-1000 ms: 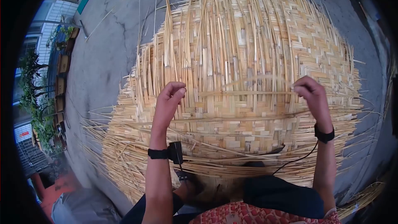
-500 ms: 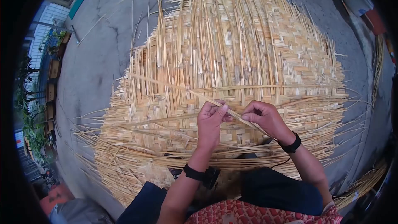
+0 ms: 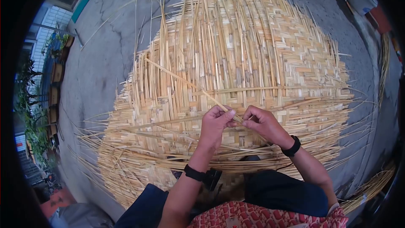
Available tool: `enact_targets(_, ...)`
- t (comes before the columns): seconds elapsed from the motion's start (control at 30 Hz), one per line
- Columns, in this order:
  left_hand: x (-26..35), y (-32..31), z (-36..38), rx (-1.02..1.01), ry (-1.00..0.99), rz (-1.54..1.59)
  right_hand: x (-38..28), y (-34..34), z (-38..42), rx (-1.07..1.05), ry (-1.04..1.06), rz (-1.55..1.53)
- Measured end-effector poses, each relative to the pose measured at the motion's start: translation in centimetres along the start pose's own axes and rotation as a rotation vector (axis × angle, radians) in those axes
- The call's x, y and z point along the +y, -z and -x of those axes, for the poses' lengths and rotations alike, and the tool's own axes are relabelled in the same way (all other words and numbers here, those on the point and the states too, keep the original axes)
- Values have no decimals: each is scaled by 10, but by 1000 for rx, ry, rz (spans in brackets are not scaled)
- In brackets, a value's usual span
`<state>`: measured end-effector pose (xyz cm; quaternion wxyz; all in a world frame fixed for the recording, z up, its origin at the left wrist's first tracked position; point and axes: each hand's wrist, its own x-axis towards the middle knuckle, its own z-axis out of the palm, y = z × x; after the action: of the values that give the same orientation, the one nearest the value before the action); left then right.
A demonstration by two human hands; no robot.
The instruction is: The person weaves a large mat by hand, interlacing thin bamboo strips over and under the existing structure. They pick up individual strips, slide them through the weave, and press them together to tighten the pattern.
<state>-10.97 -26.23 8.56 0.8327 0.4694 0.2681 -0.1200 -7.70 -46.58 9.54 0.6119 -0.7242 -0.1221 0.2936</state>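
A long, flat reed strip [image 3: 213,99] runs from the upper left down to my hands. My left hand [image 3: 215,124] pinches it between thumb and fingers near its lower end. Close beside it, my right hand [image 3: 265,126] is closed on the same strip, thumb against forefinger. Both hands are above a large woven reed mat [image 3: 306,69] spread on the ground. Its right part shows a tight zigzag weave, while long upright strips lie over the middle. Loose strips [image 3: 202,157] lie crosswise beneath my forearms. The strip's very tip is hidden by the right fingers.
Cracked concrete [image 3: 95,71] surrounds the mat. Plants [image 3: 33,126] and wooden boxes [image 3: 55,71] line the left side. Bundles of reed strips [image 3: 371,188] lie at the lower right. A grey bag [image 3: 80,215] sits at the lower left.
My right hand has slid left along the strip toward my left hand. The stretch of strip past the right hand no longer shows. The strip's far end has swung slightly upward.
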Motion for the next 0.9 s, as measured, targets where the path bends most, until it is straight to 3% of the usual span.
enact_targets(0.07, -1, -1, -1, -1, 26, -27, -1, 1, 1, -30, -49, -15)
enact_targets(0.13, -8, -2, -4, 157, -184, -137, -3, 1, -1, -73, -74, 108)
enact_targets(0.17, -6, 1, -7, 157, -184, -139, -5, 2, -1, -72, -72, 106)
enact_targets(0.23, 4, 11, -16, 342, -433, -278, -10, 4, 1, -122, -70, 185)
enact_targets(0.33, 20, 17, -22, 356, -460, -191, -16, 0, 5, -58, -51, 247)
enact_targets(0.5, 25, 25, -23, 331, -331, -34, 0, 0, 4, 17, 74, 287)
enact_targets(0.67, 42, 46, -15, 96, -196, -19, 9, 14, 1, -10, 8, 261)
enact_targets(0.83, 43, 53, -17, 123, -189, 149, 3, 14, -1, -114, -40, 112)
enact_targets(0.9, 43, 54, -17, 171, -191, 184, -7, 14, -1, -54, 24, 248)
